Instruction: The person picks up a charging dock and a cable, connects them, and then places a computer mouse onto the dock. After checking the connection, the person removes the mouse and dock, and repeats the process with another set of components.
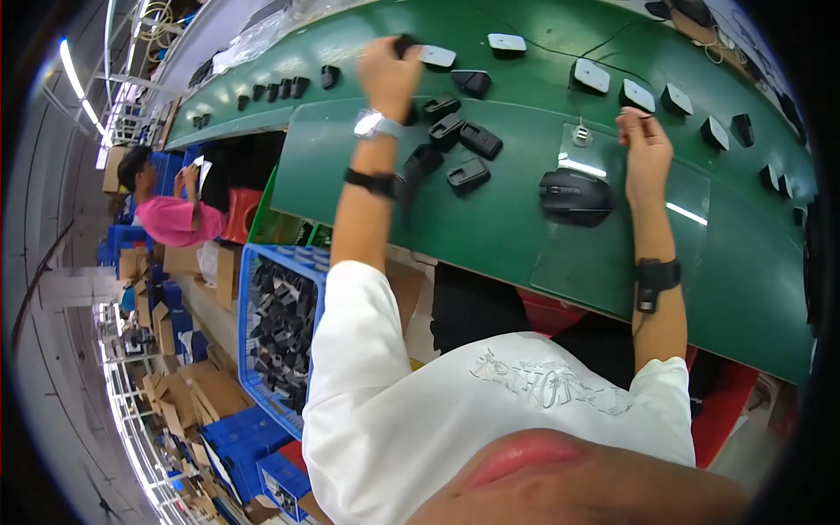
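Note:
My left hand (389, 77), with a watch on its wrist, reaches to the far side of the green table, its fingers closed round a small black block-shaped piece (404, 44). Beside it lies a white-topped black piece (438, 57). Closer to me, several black charger-like cases (468, 176) lie loosely grouped. My right hand (646, 144) is raised over the table just nearer than another white-topped block (638, 95). Its thumb and fingertips pinch together; what they hold is too small to make out. Left of it are a small silver connector (581, 133) and a black computer mouse (576, 197).
More white-topped blocks (591, 77) stand along the far side of the table (350, 188), with thin black cables among them. A blue crate (248, 337) full of black pieces stands at my left. Further left sits a person in pink (179, 219), near cardboard boxes (206, 389).

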